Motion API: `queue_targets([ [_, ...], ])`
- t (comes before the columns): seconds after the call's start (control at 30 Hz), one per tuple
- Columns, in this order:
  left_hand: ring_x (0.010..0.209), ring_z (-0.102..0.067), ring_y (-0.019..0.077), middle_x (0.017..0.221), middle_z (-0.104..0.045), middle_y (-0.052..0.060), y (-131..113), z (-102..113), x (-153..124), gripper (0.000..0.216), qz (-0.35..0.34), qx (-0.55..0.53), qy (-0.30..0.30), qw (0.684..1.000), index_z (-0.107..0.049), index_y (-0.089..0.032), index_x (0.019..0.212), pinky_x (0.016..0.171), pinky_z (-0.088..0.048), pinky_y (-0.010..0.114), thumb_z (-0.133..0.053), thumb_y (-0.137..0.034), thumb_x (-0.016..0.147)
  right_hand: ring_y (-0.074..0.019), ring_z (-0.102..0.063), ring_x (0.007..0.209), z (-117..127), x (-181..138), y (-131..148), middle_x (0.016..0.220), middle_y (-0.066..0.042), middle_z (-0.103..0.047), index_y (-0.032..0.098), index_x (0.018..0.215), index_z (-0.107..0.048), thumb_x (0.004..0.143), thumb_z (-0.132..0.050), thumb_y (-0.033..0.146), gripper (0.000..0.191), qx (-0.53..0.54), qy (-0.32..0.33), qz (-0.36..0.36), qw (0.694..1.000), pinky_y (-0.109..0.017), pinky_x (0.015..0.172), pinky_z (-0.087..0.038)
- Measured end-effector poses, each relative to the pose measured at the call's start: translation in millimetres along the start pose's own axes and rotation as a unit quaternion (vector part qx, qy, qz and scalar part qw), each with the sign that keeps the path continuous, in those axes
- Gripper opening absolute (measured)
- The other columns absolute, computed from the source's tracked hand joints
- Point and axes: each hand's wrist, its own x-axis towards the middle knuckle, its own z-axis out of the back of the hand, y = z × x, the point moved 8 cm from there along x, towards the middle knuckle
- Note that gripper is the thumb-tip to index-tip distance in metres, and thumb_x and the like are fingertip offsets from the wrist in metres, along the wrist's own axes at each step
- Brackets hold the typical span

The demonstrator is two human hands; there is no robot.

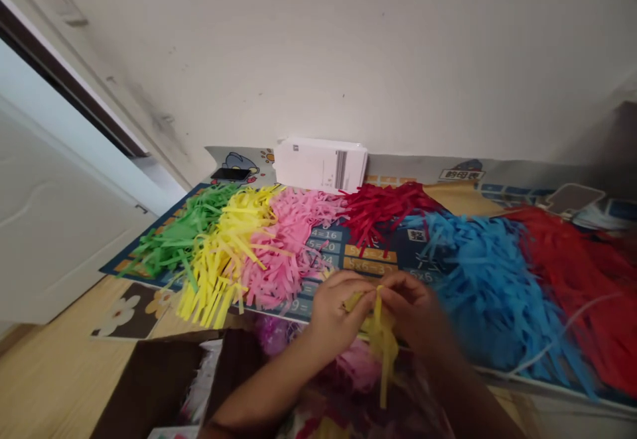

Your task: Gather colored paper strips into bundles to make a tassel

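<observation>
Near the table's front edge, my left hand (338, 310) and my right hand (413, 306) meet with thumbs and fingertips pinched on yellow tissue-paper strips (384, 346). One strip dangles straight down below the fingers. Left of my hands lie heaps of cut strips: green (192, 227), yellow (223, 247) and pink (283, 247). A dark red heap (383, 207) is behind them. To the right spread blue strips (492, 286) and red strips (582, 280). Pink paper (358, 363) shows beneath my hands, partly hidden by them.
The table mat (371, 260) bears printed sums. A white box (321, 164) stands against the wall, with a dark phone (231, 174) to its left. An open cardboard box (149, 373) is below the table edge. A door (54, 213) is at the left.
</observation>
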Motion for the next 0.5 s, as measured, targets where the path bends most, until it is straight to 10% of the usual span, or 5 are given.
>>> queue_targets([
  [0.33, 0.078, -0.07, 0.015, 0.082, -0.075, 0.004, 37.1, -18.2, -2.1, 0.008, 0.116, -0.115, 0.027, 0.986, -0.076, -0.021, 0.081, 0.074, -0.053, 0.023, -0.068, -0.019, 0.084, -0.0146, -0.062, 0.066, 16.3, 3.2, 31.6, 0.076, -0.001, -0.066, 0.022, 0.08, -0.067, 0.085, -0.068, 0.033, 0.012, -0.209, -0.022, 0.181, 0.961, -0.024, 0.061, -0.05],
  [0.43, 0.072, -0.066, 0.0146, 0.077, -0.072, 0.003, 69.9, -28.3, -8.1, 0.017, 0.29, -0.26, 0.016, 0.921, -0.068, -0.019, 0.081, 0.067, -0.05, 0.023, -0.069, -0.035, 0.085, -0.0186, -0.065, 0.082, 63.4, 33.2, 60.5, 0.092, -0.005, -0.071, 0.022, 0.088, -0.071, 0.088, -0.065, 0.033, 0.013, -0.469, -0.066, 0.22, 0.853, -0.029, 0.076, -0.052],
  [0.5, 0.059, -0.06, 0.0118, 0.067, -0.066, -0.001, 84.1, -42.4, -14.4, 0.03, 0.396, -0.383, 0.024, 0.834, -0.059, -0.019, 0.081, 0.059, -0.048, 0.023, -0.073, -0.046, 0.081, -0.021, -0.066, 0.098, 108.4, 65.5, 61.4, 0.101, -0.009, -0.072, 0.019, 0.091, -0.072, 0.091, -0.059, 0.025, 0.015, -0.659, -0.08, 0.121, 0.738, -0.03, 0.088, -0.049],
])
